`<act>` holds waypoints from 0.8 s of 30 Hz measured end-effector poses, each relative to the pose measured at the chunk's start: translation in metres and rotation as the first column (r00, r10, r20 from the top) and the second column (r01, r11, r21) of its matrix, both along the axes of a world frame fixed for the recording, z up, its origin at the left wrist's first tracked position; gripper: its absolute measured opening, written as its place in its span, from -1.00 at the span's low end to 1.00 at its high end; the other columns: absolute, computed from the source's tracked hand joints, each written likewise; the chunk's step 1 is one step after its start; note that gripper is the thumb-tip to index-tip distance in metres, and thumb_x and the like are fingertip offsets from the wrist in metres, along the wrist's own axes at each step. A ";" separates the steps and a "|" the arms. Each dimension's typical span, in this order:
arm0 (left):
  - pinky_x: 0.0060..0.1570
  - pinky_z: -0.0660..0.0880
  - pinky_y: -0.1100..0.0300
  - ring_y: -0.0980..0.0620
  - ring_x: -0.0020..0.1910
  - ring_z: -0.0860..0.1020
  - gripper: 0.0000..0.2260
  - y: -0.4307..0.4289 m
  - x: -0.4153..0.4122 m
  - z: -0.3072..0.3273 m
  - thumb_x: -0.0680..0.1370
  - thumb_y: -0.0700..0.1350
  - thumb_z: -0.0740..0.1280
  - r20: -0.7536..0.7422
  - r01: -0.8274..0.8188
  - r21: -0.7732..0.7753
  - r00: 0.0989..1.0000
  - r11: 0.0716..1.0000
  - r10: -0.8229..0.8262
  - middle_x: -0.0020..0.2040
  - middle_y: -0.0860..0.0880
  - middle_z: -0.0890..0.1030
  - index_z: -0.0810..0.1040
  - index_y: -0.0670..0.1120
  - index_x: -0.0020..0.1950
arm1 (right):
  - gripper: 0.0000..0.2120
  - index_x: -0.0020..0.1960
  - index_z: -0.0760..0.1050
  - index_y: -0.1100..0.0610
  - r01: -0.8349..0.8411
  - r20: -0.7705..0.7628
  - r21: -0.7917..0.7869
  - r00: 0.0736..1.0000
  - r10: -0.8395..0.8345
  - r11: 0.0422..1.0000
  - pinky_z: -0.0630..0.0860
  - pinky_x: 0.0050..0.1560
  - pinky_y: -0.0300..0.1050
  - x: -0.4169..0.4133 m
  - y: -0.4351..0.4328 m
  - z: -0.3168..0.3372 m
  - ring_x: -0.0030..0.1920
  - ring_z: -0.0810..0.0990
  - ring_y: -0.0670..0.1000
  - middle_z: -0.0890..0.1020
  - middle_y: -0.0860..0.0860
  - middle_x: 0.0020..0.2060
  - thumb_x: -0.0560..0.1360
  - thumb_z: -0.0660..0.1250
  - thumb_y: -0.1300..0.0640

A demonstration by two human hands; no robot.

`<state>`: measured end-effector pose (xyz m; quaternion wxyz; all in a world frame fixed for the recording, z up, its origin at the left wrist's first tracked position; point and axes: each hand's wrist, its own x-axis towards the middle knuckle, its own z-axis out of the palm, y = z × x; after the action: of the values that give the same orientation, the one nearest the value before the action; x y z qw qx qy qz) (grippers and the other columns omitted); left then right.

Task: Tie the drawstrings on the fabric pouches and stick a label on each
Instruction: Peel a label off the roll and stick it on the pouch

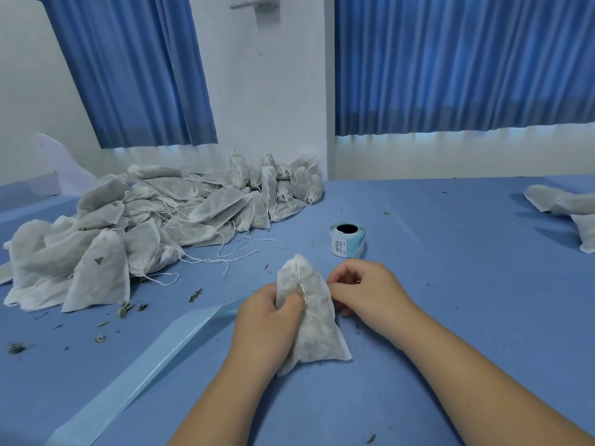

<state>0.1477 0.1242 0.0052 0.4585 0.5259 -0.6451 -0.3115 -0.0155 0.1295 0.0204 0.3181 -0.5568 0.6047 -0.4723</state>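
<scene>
Pouch (317,326) between both hands' fingers (289,306)

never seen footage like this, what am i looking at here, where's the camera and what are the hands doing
There is no machine here: a person works with two bare hands. The single picture comes from a camera worn on the head, looking forward and down. The left hand grips a white filled pouch resting on the blue table, its drawstring running down the front. The right hand has curled fingers at the pouch's right edge; whether they pinch fabric or string is unclear. Behind stands a roll of labels, to the left a big pile of pouches, at the far right a few more pouches. A pale blue strip and dried plant crumbs also lie on the table.
</scene>
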 end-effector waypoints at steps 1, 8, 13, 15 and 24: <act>-0.53 0.25 0.36 0.18 -0.51 0.29 -0.72 0.000 0.000 0.000 0.55 -0.07 0.25 -0.002 0.000 0.005 1.000 1.000 0.000 -0.49 0.14 0.36 0.37 -0.06 -0.36 | -0.90 -0.24 0.59 0.11 -0.003 0.016 -0.003 1.000 0.003 1.000 0.61 -0.20 0.05 0.000 0.000 0.000 -0.37 0.60 0.07 0.60 0.07 -0.38 0.40 0.39 0.28; -0.57 0.21 0.37 0.18 -0.56 0.27 -0.68 0.001 0.001 0.001 0.54 -0.10 0.26 -0.001 -0.023 0.025 1.000 0.999 0.023 -0.55 0.15 0.31 0.29 -0.04 -0.40 | -0.81 -0.12 0.59 0.10 -0.020 0.089 -0.007 0.996 0.021 1.000 0.57 -0.35 -0.16 0.000 0.001 0.000 -0.43 0.59 -0.03 0.59 -0.01 -0.45 0.44 0.38 0.38; -0.55 0.20 0.34 0.15 -0.53 0.22 -0.73 -0.001 0.002 -0.001 0.53 -0.08 0.26 0.007 -0.048 0.055 0.999 0.997 0.048 -0.47 0.11 0.27 0.28 -0.05 -0.34 | -0.84 -0.05 0.49 0.20 -0.023 0.132 0.035 0.991 0.018 0.999 0.55 -0.40 -0.18 -0.004 0.002 0.003 -0.45 0.59 -0.02 0.60 0.04 -0.42 0.44 0.36 0.41; -0.56 0.19 0.33 0.14 -0.52 0.21 -0.73 -0.001 0.003 0.000 0.53 -0.08 0.25 0.005 -0.049 0.070 0.999 0.996 0.048 -0.46 0.09 0.28 0.28 -0.04 -0.33 | -0.84 -0.05 0.48 0.23 -0.012 0.141 0.057 0.990 0.004 0.998 0.55 -0.41 -0.16 -0.005 0.002 0.003 -0.46 0.59 0.00 0.60 0.07 -0.41 0.43 0.35 0.42; -0.57 0.17 0.33 0.13 -0.53 0.20 -0.69 -0.001 0.004 0.000 0.53 -0.06 0.26 -0.012 -0.057 0.079 0.998 0.995 0.058 -0.49 0.10 0.25 0.23 -0.04 -0.36 | -0.80 -0.14 0.62 0.15 0.035 0.028 0.193 0.999 -0.041 0.981 0.44 -0.47 -0.22 -0.017 0.005 0.008 -0.54 0.47 -0.06 0.54 0.02 -0.54 0.42 0.24 0.32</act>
<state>0.1515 0.1237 0.0052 0.4507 0.5597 -0.6137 -0.3271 -0.0324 0.1345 0.0285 0.3707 -0.5042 0.6530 -0.4265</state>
